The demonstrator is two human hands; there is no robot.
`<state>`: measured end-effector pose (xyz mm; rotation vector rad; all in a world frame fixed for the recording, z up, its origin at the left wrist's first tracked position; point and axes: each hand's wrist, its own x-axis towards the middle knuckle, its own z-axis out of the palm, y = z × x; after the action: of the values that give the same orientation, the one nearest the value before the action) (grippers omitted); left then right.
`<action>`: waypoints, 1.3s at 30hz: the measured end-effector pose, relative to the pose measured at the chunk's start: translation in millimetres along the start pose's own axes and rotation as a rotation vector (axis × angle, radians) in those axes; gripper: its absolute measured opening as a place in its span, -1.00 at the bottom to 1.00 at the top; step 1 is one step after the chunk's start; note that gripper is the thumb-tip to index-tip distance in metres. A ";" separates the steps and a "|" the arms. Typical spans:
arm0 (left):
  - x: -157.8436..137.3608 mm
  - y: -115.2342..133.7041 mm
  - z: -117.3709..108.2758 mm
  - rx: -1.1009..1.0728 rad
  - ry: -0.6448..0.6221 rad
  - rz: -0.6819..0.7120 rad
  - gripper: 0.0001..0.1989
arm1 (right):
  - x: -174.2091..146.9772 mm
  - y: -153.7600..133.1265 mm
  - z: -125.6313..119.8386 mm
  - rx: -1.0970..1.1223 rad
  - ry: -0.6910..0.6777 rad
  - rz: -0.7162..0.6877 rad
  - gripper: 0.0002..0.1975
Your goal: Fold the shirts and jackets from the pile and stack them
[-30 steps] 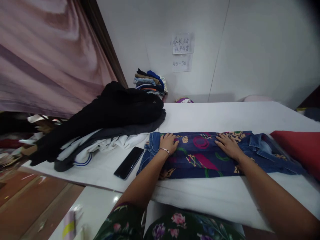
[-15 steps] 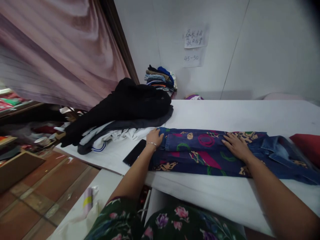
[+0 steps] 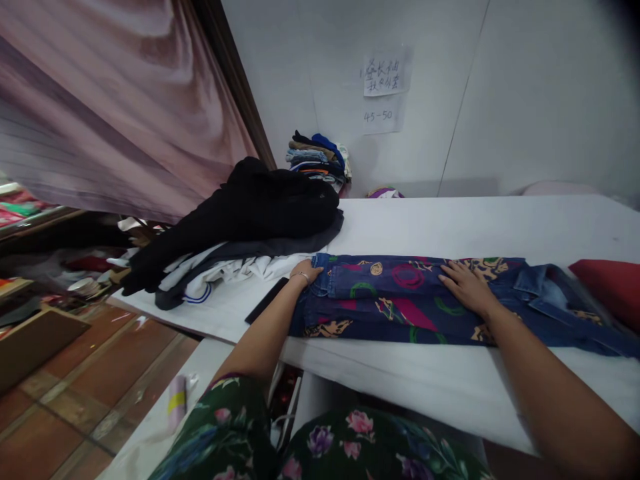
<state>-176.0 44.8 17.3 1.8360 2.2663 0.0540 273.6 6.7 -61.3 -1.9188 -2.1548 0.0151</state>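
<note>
A blue denim jacket with purple, magenta, green and tan patterns lies folded lengthwise on the white table, its collar end toward the right. My left hand is closed on the left edge of the jacket, the thumb on top and the other fingers mostly hidden. Flat on the cloth, fingers spread, rests my right hand, left of the collar. A dark, flat phone-like object lies beside my left wrist, partly covered by the forearm.
At the left of the white table is a heap of clothes topped by a black garment. A folded clothes stack stands by the wall. Red fabric lies at the right. A purple roll is low at the left.
My left hand has turned from lying over the jacket's left edge to gripping it, thumb on top. The right hand stays flat on the cloth. The view has shifted slightly.
</note>
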 end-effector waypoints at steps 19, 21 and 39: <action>23.4 64.8 14.3 0.158 0.129 0.437 -0.64 | -1.7 -0.1 -3.5 0.036 0.015 -0.020 -0.51; 30.7 67.3 14.2 0.167 0.087 0.424 -0.62 | -1.9 -0.8 -4.8 0.044 0.013 -0.020 -0.52; -1.3 50.0 7.3 0.011 0.239 0.514 -0.64 | -2.5 -4.0 -9.1 0.040 -0.018 0.003 -0.50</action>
<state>-126.3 53.5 18.7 2.4840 1.8616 0.3606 271.8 2.3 -52.3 -1.9069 -2.1466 0.0749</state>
